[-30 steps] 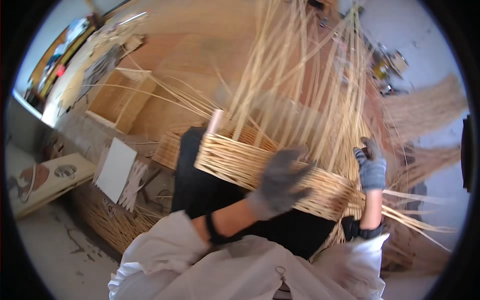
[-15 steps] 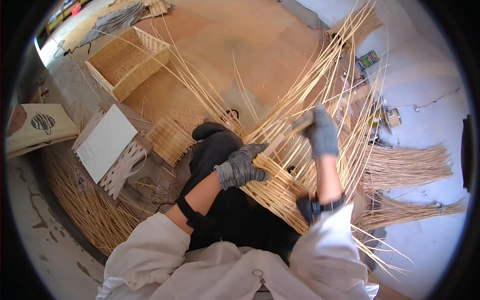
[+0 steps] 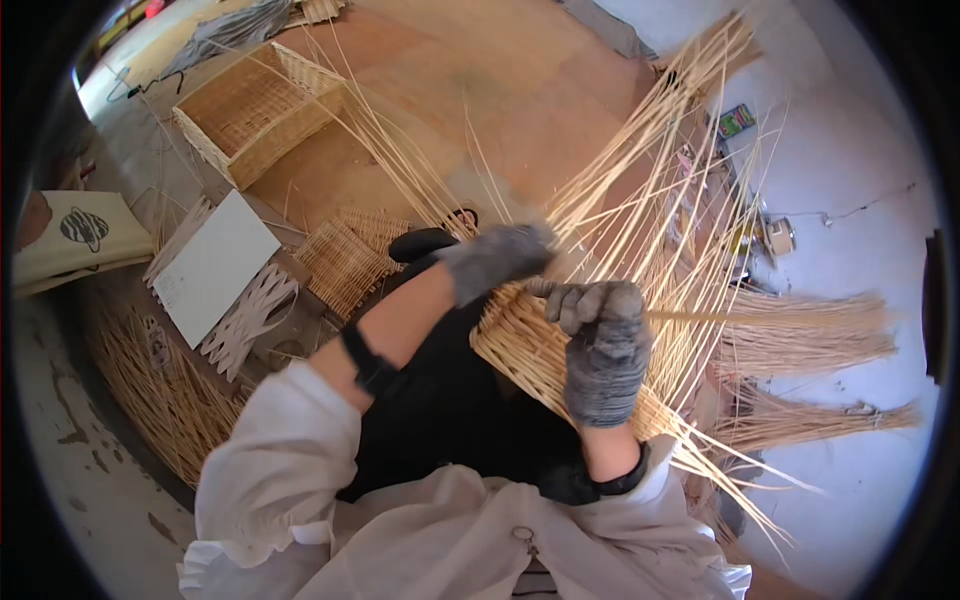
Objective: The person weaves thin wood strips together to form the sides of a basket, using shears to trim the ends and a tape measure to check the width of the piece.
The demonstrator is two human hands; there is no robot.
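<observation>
A partly woven wicker basket (image 3: 510,350) lies over my black-clad lap (image 3: 420,430), with long loose pale stakes (image 3: 665,110) fanning upward and to the right. My left hand (image 3: 500,255), in a grey glove, is at the basket's upper end, smeared by motion, so its fingers are unclear. My right hand (image 3: 605,350), also gloved, is closed on a long tan strip (image 3: 680,315) that sticks out to the right. Its fist is over the basket's right part, just below and right of my left hand, hiding part of the weave.
An open rectangular wicker basket (image 3: 285,125) sits at upper left, above woven panels (image 3: 335,265) and a white board (image 3: 215,265). A cream padded item (image 3: 80,240) lies far left, reed piles (image 3: 160,400) below it. Reed bundles (image 3: 810,340) and small containers (image 3: 780,235) are at right.
My right hand has come down and left with the tan strip, which now points rightward. My left hand has moved up and slightly right. Earlier, the basket also swung round and the view shifted.
</observation>
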